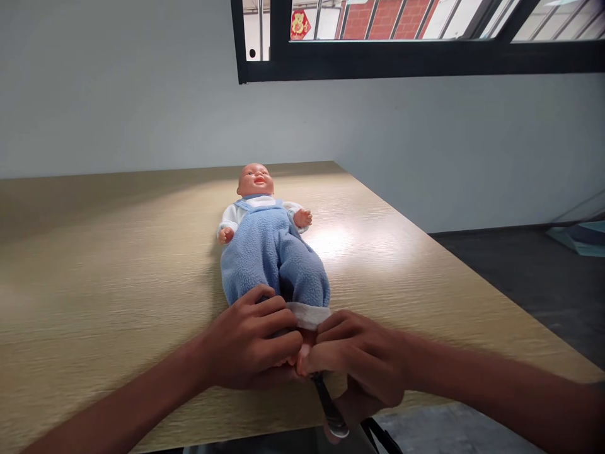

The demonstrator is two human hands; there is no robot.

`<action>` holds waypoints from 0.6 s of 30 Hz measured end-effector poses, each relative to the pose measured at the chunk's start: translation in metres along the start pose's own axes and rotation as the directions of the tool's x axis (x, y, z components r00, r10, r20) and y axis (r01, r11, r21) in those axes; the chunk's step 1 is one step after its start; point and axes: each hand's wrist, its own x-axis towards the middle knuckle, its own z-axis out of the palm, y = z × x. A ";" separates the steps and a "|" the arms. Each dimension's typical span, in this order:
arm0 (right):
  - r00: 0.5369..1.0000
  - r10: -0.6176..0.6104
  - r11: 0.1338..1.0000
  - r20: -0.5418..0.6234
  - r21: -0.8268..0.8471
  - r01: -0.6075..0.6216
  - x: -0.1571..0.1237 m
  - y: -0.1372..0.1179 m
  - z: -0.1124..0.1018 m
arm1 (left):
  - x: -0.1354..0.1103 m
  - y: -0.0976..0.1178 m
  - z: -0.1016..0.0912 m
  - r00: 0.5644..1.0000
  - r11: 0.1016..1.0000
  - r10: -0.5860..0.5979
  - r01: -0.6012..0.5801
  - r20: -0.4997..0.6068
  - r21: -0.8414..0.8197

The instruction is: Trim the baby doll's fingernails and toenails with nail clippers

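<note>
A baby doll point(265, 246) in blue fleece overalls with white sleeves lies on its back on the wooden table, head away from me. My left hand point(259, 340) is closed around the lower end of the doll's left-side leg, hiding that cuff and most of the foot. Closed at the other foot is my right hand point(359, 353), its fingers touching the foot just below the white cuff point(308, 315). Between my hands only a bit of bare doll foot shows. A dark, shiny, narrow thing point(331, 407) sticks out below my right hand; its kind is unclear.
The table top point(118, 271) reaches back to a grey wall point(142, 88); its right edge slants toward me. A dark-framed window point(401, 60) with bars is above. Dark floor point(486, 252) lies to the right, with a pale blue object point(579, 236) on it.
</note>
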 end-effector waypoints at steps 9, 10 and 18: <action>0.999 -0.024 1.000 -0.044 0.005 0.024 0.005 -0.001 0.000 | 0.001 0.000 0.000 1.000 1.000 -0.004 0.004 -0.006 -0.002; 0.998 -0.025 0.999 -0.053 0.019 0.026 0.005 -0.001 0.001 | 0.000 0.000 0.000 1.000 1.000 -0.003 0.003 -0.005 -0.003; 0.997 0.000 0.998 -0.076 0.058 0.004 -0.001 0.000 0.007 | 0.000 0.001 0.000 1.000 1.000 -0.017 0.017 0.013 0.000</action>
